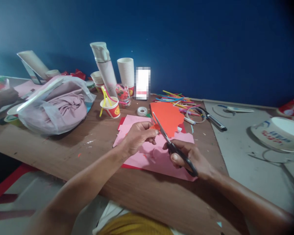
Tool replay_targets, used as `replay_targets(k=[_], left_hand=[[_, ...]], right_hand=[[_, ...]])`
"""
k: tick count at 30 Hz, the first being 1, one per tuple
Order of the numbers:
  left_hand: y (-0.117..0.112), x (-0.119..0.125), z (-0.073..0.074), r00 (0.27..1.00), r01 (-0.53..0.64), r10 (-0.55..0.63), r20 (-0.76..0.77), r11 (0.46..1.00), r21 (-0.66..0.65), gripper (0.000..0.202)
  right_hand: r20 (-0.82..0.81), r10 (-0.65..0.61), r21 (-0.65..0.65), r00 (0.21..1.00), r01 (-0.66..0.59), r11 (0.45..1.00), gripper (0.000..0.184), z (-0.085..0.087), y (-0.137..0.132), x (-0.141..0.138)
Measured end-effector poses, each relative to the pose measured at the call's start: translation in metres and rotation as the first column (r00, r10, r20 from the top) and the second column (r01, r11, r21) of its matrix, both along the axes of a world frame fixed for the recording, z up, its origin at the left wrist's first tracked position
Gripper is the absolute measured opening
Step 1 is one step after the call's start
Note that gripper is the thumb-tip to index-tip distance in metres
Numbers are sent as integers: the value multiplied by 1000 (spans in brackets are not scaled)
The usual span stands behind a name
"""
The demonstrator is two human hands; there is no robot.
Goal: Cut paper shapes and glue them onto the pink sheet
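My left hand (138, 135) pinches a small orange paper piece (155, 127) above the table. My right hand (191, 158) grips black-handled scissors (172, 147), whose blades reach up to the orange piece. Beneath both hands lie pink paper sheets (159, 160) and a larger orange sheet (168, 119) with a cut edge, on a brown wooden table (88, 147).
A plastic bag with pink cloth (58, 104) sits at the left. Paper cups (111, 107), a cup stack (126, 71), a white bottle (105, 67), a tape roll (142, 111), coloured sticks (176, 99) and a black pen (214, 120) lie behind. A white bowl (279, 132) stands right.
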State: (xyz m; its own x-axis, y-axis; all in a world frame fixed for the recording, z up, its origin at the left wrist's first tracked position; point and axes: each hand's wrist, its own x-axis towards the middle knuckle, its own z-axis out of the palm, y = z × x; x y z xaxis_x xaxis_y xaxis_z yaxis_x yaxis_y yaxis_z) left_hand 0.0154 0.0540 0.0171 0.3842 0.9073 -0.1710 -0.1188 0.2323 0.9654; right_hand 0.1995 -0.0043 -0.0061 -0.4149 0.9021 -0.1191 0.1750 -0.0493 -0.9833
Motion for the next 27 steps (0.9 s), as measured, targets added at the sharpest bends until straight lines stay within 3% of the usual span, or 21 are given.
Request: replay_targets(k=[27], left_hand=[[8,-12,6,978,123,-127,-166,992,-36,7]], right_hand=[[88,42,-36,995,-39,999,41,1,2,3]])
